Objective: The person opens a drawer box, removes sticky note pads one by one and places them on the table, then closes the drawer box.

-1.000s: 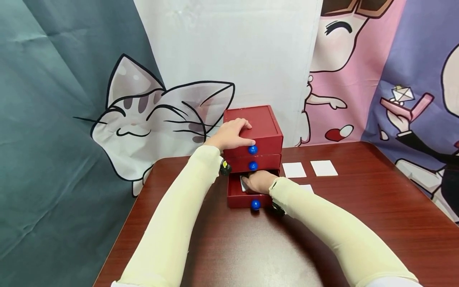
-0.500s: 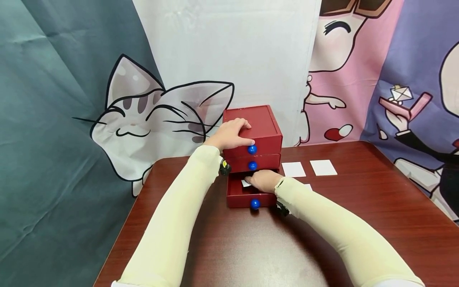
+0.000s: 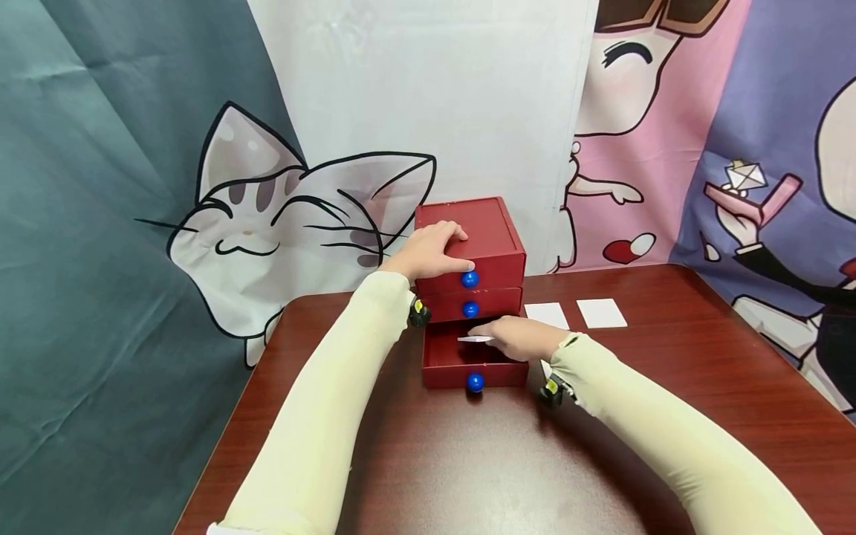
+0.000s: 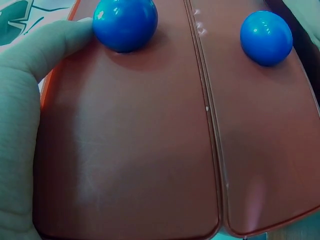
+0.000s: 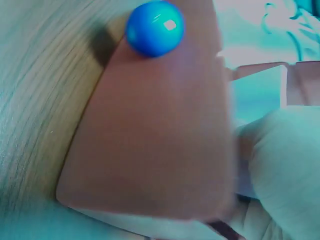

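A small red chest of drawers (image 3: 488, 223) with blue round knobs stands at the back of the table. My left hand (image 3: 428, 251) rests on its top left, fingers laid over the lid and the thumb (image 4: 55, 42) along the front edge beside the top knob (image 4: 125, 22). The bottom drawer (image 3: 443, 377) is pulled out. Over it, my right hand (image 3: 521, 339) pinches a white card (image 3: 473, 339), seen nearly edge-on in the head view. In the right wrist view the same card (image 5: 257, 97) stands up from the thumb side, above the drawer front.
To the right of the chest two white square cards lie flat, one near card (image 3: 545, 315) and one farther right (image 3: 602, 313). A sliver of white shows under the right wrist. The middle drawer (image 3: 498, 301) is closed. A printed cloth (image 3: 508, 96) hangs behind the table.
My right hand has drawn back to the right and lifted the white card from the bottom drawer, tilting it edge-on. The left hand has stayed on the chest.
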A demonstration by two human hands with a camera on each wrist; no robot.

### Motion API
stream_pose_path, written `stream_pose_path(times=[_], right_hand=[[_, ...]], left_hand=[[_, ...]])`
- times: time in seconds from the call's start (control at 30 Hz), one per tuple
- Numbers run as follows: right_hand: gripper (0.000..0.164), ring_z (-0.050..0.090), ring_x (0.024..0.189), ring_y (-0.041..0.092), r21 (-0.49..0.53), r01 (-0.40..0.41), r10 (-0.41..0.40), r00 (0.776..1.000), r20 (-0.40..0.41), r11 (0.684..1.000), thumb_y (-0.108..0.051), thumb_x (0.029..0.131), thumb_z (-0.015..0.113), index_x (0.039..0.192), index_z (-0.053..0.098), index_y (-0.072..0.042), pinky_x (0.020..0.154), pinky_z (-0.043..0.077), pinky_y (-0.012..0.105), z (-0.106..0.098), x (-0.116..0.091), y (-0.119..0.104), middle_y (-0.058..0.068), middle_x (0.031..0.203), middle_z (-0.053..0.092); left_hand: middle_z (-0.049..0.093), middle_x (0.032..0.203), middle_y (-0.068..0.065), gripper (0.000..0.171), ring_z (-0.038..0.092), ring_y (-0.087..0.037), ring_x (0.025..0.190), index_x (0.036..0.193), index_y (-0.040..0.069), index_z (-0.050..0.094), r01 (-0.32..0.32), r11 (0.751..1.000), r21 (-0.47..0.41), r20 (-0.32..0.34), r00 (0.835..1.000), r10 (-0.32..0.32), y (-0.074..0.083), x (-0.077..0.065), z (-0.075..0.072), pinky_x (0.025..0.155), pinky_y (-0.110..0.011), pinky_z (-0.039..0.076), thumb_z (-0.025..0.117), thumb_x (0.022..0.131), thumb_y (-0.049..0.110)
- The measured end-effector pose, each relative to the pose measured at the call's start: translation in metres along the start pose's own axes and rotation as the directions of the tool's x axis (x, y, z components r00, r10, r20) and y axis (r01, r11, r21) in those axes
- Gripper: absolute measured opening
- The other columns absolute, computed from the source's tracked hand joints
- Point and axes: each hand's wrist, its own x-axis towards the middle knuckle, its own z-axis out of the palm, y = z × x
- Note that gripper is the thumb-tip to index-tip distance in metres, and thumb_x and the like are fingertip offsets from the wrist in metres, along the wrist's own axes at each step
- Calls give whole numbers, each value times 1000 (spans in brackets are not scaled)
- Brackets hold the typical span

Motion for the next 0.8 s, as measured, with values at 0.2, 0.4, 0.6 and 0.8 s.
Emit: stream_pose_path(times=[0.2,0.4,0.6,0.8], right_hand=[[39,68,91,19,45,-31,34,996,-85,999,2,95,62,133,65,-9,85,57,40,-22,-27,-3,8,114,72],[48,66,110,21,68,-63,73,984,-160,996,4,94,63,138,63,-14,94,55,43,-41,-64,3,4,128,68],[51,67,111,29,28,-141,144,960,-239,990,13,88,60,135,64,-6,96,52,51,-46,-106,22,12,126,69],[59,62,119,36,4,-232,228,953,-198,973,19,82,56,136,63,-4,99,48,56,-36,-146,50,17,129,66]], left_hand=[[56,134,2,57,49,-17,127,132,20,56,0,1000,4,1,1000,0,-2,1,0,115,-41,30,67,89,56],[56,134,3,57,49,-17,126,132,21,55,0,1000,9,6,1000,0,-1,3,1,115,-41,30,66,89,57],[56,134,3,55,49,-17,126,131,21,56,-3,1000,3,4,1000,3,-1,2,0,115,-41,29,66,89,55],[56,134,3,55,49,-17,127,132,21,56,-1,1000,5,4,1000,1,-1,1,0,115,-41,29,66,90,55]])
